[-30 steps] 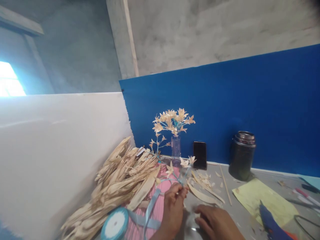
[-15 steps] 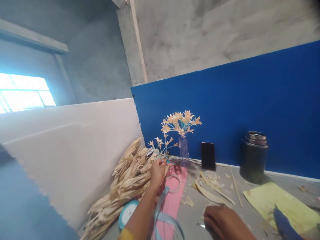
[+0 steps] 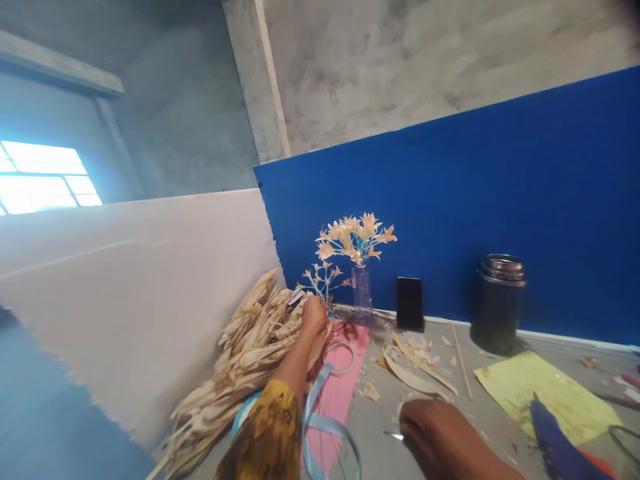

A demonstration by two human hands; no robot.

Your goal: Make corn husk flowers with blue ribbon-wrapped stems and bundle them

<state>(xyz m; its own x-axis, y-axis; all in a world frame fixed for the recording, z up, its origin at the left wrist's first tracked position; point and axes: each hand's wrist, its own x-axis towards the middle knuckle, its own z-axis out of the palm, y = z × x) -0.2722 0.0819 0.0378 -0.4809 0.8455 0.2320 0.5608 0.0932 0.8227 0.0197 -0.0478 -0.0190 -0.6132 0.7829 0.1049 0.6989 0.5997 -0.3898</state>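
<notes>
My left hand (image 3: 315, 315) reaches to the back of the table, its fingers closed at the stems of a small spray of pale flowers (image 3: 325, 277) with light blue stems. My fingertips are hidden behind the hand. Just right of it, a fuller bouquet of pale flowers (image 3: 355, 237) stands in a clear purplish vase (image 3: 362, 293). My right hand (image 3: 433, 427) rests low over the table, closed. From its left side sticks a pointed metal tip (image 3: 394, 435); the rest of that tool is hidden in the hand.
Dried corn husks (image 3: 255, 353) are heaped at left, partly over a blue ribbon spool (image 3: 243, 415). A ribbon roll (image 3: 340, 343) with loose ribbon lies on pink paper (image 3: 325, 433). A phone (image 3: 409, 304), dark flask (image 3: 499, 310), stick (image 3: 463, 360) and yellow sheet (image 3: 540, 387) lie beyond.
My left arm has reached farther forward, showing its patterned yellow sleeve. The small spray has shifted slightly up and right against the vase. My right hand stays about where it was.
</notes>
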